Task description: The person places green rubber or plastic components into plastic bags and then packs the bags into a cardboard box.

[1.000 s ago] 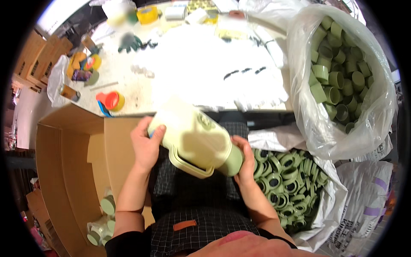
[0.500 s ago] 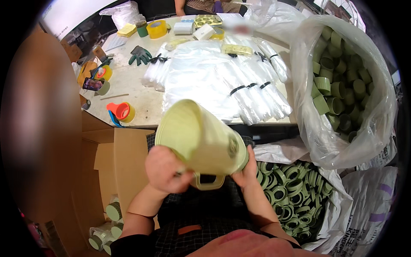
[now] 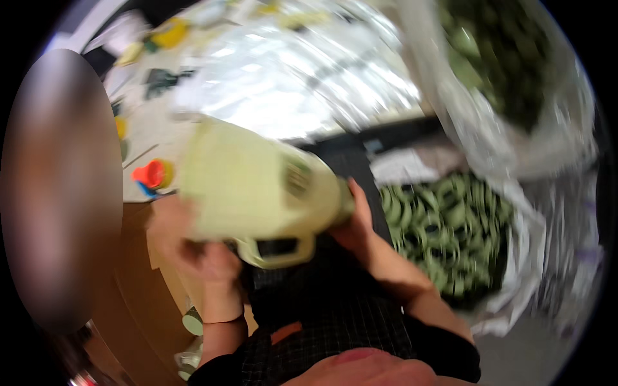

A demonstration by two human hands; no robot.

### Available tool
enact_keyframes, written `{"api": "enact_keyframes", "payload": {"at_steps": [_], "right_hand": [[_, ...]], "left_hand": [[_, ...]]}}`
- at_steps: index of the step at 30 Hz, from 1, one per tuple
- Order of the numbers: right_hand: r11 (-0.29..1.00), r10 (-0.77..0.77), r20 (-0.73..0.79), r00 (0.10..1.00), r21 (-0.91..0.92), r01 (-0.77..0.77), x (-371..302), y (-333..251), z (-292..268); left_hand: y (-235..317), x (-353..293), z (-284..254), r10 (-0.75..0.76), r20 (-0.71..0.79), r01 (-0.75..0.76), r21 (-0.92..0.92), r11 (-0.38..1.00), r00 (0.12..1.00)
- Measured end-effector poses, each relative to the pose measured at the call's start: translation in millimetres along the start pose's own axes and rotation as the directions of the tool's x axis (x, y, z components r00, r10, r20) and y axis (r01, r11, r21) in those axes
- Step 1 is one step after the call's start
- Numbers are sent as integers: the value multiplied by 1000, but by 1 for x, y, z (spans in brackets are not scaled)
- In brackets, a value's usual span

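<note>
Held sideways in front of my body is a large pale green mug (image 3: pixel 238 183) with a loop handle hanging at its lower side and a dark printed mark on its wall. Its wide end points left, its narrower end right. My left hand (image 3: pixel 193 241) is blurred but curls against the lower edge of the wide end. My right hand (image 3: pixel 355 222) wraps around the narrow end, where a darker green band shows. The mug's inside is out of sight.
Clear plastic bags (image 3: pixel 257 80) lie piled on the table, near a dark glove (image 3: pixel 161 82) and an orange object (image 3: pixel 152 172). A cardboard box (image 3: pixel 138 289) stands at lower left. At right are a translucent sack (image 3: pixel 483 138) of green cylinders and a sack of green ring-shaped parts (image 3: pixel 444 231).
The mug has moved left and turned, so its wide end no longer faces me and its side shows. Both hands moved with it. The whole view has shifted, with the table higher up.
</note>
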State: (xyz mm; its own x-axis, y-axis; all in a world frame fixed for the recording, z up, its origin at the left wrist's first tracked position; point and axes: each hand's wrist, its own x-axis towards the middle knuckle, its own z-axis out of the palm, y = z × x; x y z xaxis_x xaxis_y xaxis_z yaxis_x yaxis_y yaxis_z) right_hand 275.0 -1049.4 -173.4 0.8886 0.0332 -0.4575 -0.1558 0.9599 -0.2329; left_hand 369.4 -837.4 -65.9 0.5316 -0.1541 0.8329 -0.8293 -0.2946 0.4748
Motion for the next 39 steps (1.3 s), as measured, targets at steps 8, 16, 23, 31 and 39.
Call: {"api": "enact_keyframes", "payload": {"at_steps": [8,16,23,31,39], "right_hand": [[576,-474,410,779,-524,627,-43,12,-35],[233,-897,-204,392,-972,28,-15,-101,-277],[384,-681,-719,136,-510,-770,-3,-84,-419],[210,-784,-549,289,-673,-709,1,-76,-404],[270,-863,-419,283,-855,-444,20,-77,-362]], "left_hand": [[12,-70,57,-943,126,833,-515,202,307],[-38,-101,0,-791,509,894,84,440,341],[8,-98,43,-679,665,840,142,524,311],[1,-107,48,-670,653,828,115,549,353],[12,-87,27,-684,641,861,69,504,349]]}}
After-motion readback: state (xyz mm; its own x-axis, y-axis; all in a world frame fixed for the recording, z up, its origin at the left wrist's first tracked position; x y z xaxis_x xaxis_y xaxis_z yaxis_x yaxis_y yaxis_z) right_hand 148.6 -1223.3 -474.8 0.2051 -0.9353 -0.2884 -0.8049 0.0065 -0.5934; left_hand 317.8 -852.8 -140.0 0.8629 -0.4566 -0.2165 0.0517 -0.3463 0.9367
